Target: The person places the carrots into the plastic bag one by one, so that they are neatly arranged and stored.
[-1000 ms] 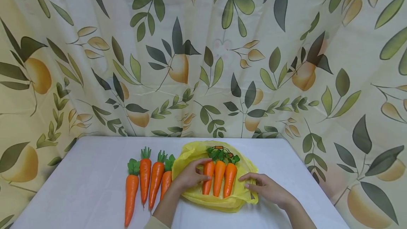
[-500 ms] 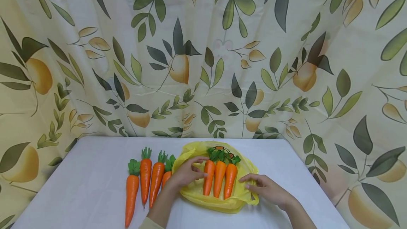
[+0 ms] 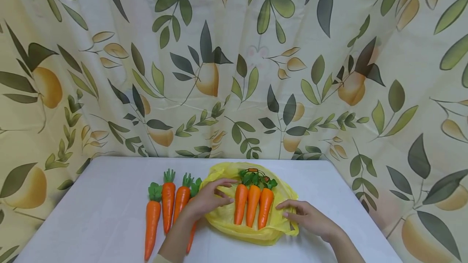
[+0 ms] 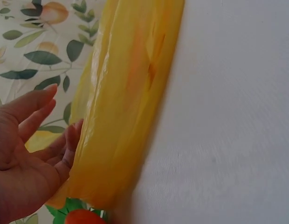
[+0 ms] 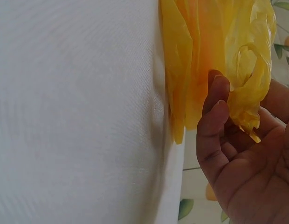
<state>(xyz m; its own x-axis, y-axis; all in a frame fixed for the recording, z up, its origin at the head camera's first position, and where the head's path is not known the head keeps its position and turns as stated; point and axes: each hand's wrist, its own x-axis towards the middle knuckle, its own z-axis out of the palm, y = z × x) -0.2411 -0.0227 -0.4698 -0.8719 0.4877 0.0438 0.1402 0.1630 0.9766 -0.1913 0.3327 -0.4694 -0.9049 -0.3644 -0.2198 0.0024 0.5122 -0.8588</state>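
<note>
A yellow plastic bag (image 3: pixel 256 236) lies spread on the table, its mouth facing the near side. Inside or on it, three orange toy carrots with green tops, the nearest to my left hand being the left carrot (image 3: pixel 240 205), lie side by side. My left hand (image 3: pixel 210 200) hovers over the bag's left edge with loosely bent fingers, holding nothing. At the right edge my right hand (image 3: pixel 307 217) holds the bag; in the right wrist view its loop handle (image 5: pixel 247 88) runs between the curled fingers. The left wrist view has the bag's side (image 4: pixel 121 107) close by the left fingertips.
Several more carrots lie in a row left of the bag, among them the leftmost carrot (image 3: pixel 152 228); my left forearm covers part of the row. A white cloth covers the table (image 3: pixel 109 206). Behind its far edge hangs a leaf-and-fruit patterned curtain (image 3: pixel 234 92).
My left hand has drawn away leftward from the left carrot in the bag, and its forearm now covers more of the loose row. The right hand stays at the bag's edge.
</note>
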